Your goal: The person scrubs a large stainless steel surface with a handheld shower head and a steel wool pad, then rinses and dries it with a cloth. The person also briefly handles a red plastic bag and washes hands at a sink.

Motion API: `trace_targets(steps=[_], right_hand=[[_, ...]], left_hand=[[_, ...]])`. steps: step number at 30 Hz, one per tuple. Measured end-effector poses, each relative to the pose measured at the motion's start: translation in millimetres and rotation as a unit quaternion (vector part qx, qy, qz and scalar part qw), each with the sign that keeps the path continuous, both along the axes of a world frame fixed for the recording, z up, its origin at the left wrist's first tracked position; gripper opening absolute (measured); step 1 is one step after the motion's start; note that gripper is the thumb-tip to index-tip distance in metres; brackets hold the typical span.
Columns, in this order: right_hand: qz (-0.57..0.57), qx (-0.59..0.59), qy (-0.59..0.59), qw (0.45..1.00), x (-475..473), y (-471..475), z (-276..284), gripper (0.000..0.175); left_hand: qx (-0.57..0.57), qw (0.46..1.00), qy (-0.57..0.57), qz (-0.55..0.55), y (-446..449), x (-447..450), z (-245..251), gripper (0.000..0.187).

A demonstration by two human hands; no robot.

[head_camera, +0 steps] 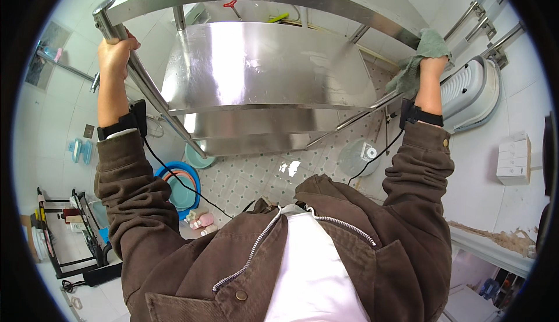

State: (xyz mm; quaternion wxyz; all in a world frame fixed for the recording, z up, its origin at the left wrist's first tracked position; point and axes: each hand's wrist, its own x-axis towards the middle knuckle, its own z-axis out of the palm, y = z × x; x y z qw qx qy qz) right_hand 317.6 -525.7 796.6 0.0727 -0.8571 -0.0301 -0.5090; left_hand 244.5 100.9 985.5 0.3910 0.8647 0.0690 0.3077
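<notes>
A stainless steel shelving rack (270, 66) with several tiers stands before me, its metal wet or shiny in places. At the upper left, my left hand (115, 53) grips the rack's round corner post (146, 77) just below its top. My right hand (433, 62) is at the right end of the top tier and holds a grey-green cloth (432, 44) that drapes over its fingers. The cloth touches the rack near the right corner, and part of it hangs down along the post. Most of the right hand's fingers are hidden under the cloth.
Nested plastic basins (181, 191) and pink bottles (203, 220) sit on the tiled floor (262, 182) at left. A clear water jug (360, 158) stands at right. On the right wall hang a grey-white plastic washboard tub (474, 90) and metal bars (463, 20). A black folding frame (74, 234) stands lower left.
</notes>
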Motion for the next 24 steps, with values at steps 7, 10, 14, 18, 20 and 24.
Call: trace_targets(steps=[7, 10, 14, 18, 20, 24], right_hand=[[-0.027, -0.016, -0.050, 0.998, 4.2, 17.7, -25.6, 0.018], [-0.110, -0.081, -0.040, 0.990, 8.8, 26.3, -24.6, 0.016], [-0.048, -0.033, -0.090, 0.994, 17.2, 28.0, -23.4, 0.017], [-0.054, -0.015, -0.073, 0.996, 23.4, 16.8, -34.2, 0.018], [-0.064, -0.012, -0.075, 0.995, 25.3, 10.6, -41.1, 0.019], [-0.073, -0.022, -0.068, 0.995, 26.1, 7.1, -41.7, 0.020]], left_hand=[[-0.005, 1.000, 0.000, 0.009, 8.8, 12.7, -2.1, 0.018], [-0.002, 1.000, 0.010, 0.003, 15.8, 19.9, 1.0, 0.017], [-0.018, 1.000, 0.002, -0.017, 18.0, 19.1, -2.7, 0.019], [-0.033, 0.998, -0.012, -0.043, 13.8, 11.5, -5.9, 0.018], [-0.041, 0.997, -0.023, -0.056, 11.3, 7.8, -5.8, 0.018], [-0.014, 0.997, -0.035, -0.063, 5.9, 4.5, -6.1, 0.017]])
